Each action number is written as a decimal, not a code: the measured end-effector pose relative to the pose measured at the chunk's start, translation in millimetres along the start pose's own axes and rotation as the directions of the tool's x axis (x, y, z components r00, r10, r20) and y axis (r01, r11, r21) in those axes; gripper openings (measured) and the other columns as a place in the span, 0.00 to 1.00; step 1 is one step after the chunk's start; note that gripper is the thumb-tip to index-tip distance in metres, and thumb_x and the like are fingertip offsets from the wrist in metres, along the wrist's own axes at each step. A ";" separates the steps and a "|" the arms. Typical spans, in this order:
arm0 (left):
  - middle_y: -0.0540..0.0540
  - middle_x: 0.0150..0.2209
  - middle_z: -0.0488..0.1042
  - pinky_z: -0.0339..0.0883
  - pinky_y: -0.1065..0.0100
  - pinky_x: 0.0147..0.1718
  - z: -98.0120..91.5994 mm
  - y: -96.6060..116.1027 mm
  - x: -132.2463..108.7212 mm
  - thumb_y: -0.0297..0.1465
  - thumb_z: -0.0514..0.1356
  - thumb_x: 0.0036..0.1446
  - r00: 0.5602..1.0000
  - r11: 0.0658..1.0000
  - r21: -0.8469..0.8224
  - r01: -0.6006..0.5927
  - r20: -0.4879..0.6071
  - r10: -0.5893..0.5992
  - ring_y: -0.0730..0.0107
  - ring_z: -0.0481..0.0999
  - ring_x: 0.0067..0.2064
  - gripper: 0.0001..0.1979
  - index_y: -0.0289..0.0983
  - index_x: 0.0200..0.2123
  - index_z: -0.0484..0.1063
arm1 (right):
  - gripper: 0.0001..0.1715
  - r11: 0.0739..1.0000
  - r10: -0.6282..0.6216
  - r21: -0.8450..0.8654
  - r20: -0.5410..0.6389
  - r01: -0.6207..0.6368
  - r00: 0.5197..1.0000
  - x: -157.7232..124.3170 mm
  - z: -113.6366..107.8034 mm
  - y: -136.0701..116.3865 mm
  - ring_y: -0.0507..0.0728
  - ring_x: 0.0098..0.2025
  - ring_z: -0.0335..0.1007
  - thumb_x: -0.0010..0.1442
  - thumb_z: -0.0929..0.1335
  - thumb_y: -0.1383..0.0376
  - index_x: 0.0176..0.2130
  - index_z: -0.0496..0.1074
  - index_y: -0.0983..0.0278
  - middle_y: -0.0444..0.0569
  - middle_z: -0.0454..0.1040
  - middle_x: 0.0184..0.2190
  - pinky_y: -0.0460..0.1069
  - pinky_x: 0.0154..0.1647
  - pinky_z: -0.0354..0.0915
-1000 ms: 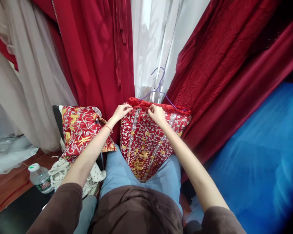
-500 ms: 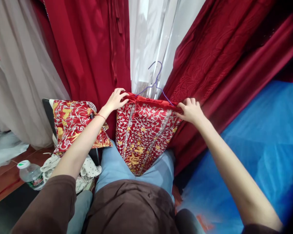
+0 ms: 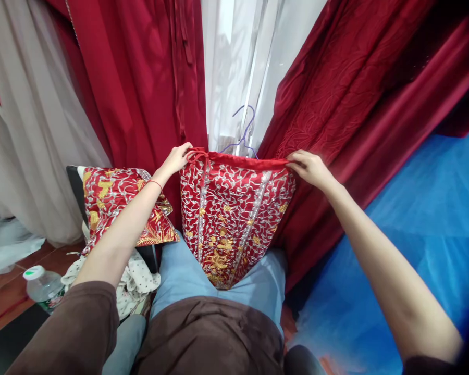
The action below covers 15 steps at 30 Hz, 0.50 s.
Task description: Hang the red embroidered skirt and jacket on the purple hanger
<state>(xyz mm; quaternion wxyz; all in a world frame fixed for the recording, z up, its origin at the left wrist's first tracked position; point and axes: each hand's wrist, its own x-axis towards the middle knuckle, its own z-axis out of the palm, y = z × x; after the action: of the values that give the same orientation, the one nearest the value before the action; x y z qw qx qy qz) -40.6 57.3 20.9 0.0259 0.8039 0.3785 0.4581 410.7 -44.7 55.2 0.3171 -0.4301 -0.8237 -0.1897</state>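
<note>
A red skirt with silver and gold embroidery hangs between my hands, its lower part down between my knees. My left hand pinches the left end of its red waistband, beside a tied red bow. The right end of the band is gripped by the fingers of my right hand. Behind the waistband rises a purple hanger; its hook and shoulders show, while its lower part is hidden by the skirt.
At my left, a matching folded red embroidered garment lies on a dark seat, above a white dotted cloth. A plastic bottle stands nearby. Dark red garments hang ahead, and blue tulle spreads at the right.
My hands have moved slightly apart and the waistband is pulled straighter. The hanger has sunk lower behind the band and shifted a little left.
</note>
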 end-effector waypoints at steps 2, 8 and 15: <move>0.49 0.29 0.74 0.62 0.70 0.33 -4.1 -0.2 2.3 0.37 0.55 0.63 0.999 0.999 -0.033 -0.002 -0.039 0.000 0.70 0.69 0.30 0.11 0.35 0.39 0.71 | 0.15 0.995 0.072 0.085 -0.139 -0.060 0.988 9.0 5.8 -6.7 0.63 0.42 0.72 0.66 0.63 0.56 0.41 0.75 0.60 0.55 0.77 0.41 0.57 0.44 0.68; 0.50 0.26 0.71 0.63 0.68 0.35 -29.6 -5.5 -10.7 0.35 0.56 0.63 0.997 0.993 0.117 0.005 -0.080 0.004 0.70 0.66 0.28 0.10 0.36 0.40 0.73 | 0.17 0.992 0.083 0.098 -0.066 -0.076 0.994 32.6 12.1 -3.3 0.61 0.38 0.71 0.62 0.67 0.49 0.38 0.75 0.59 0.52 0.77 0.37 0.54 0.39 0.66; 0.47 0.32 0.76 0.68 0.67 0.38 -33.7 -16.1 -10.0 0.39 0.56 0.64 0.999 0.999 0.043 -0.019 -0.045 0.021 0.67 0.72 0.32 0.12 0.37 0.42 0.71 | 0.25 0.990 0.124 0.046 0.123 -0.131 0.985 33.1 -0.6 -2.9 0.58 0.31 0.69 0.60 0.67 0.42 0.31 0.72 0.60 0.48 0.76 0.27 0.51 0.36 0.62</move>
<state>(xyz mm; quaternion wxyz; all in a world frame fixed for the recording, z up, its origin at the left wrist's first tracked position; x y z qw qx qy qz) -78.4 52.1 26.9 -0.0046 0.7975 0.3806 0.4682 394.3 -27.2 78.2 0.2901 -0.4838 -0.8168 -0.1208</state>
